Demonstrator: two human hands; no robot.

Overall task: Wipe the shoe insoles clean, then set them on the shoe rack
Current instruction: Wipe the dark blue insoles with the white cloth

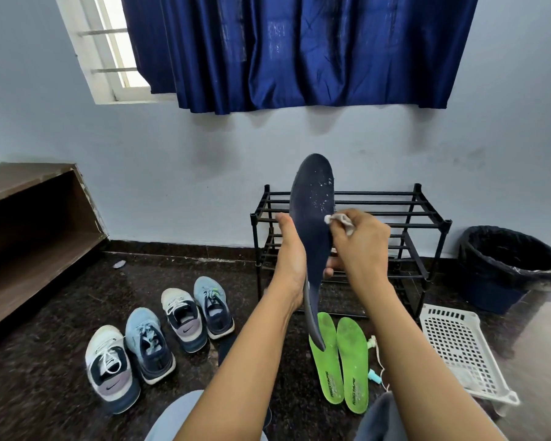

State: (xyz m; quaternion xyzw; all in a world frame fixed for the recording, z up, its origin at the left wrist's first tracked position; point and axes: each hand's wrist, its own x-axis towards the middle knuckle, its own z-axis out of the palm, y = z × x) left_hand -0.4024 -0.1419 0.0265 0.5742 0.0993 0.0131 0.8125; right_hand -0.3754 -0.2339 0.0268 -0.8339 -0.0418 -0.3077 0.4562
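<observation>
Head view: the wiping is under way and, by my reading, early. The left hand (291, 249) grips a navy insole (312, 211) round its middle and holds it upright, toe up, in the air in front of the rack (427, 214). The right hand (360, 246) pinches a small white cloth (341, 219) and presses it to the insole's right edge. White specks dot the toe half above the cloth, so that part looks unwiped. Two green insoles (326, 354) lie side by side on the floor (61, 313) near the rack's foot, dull with smudges; they probably wait their turn. No insole shows on the rack's bars, so all the placing is left.

The floor is dark speckled stone. Four shoes (147, 342) stand in pairs to the left, a white basket (458, 345) and a black-lined bin (506, 265) to the right. Behind are a pale wall (188, 173), a blue curtain (299, 49) over a window (109, 52), and a brown shelf (29, 218) at far left.
</observation>
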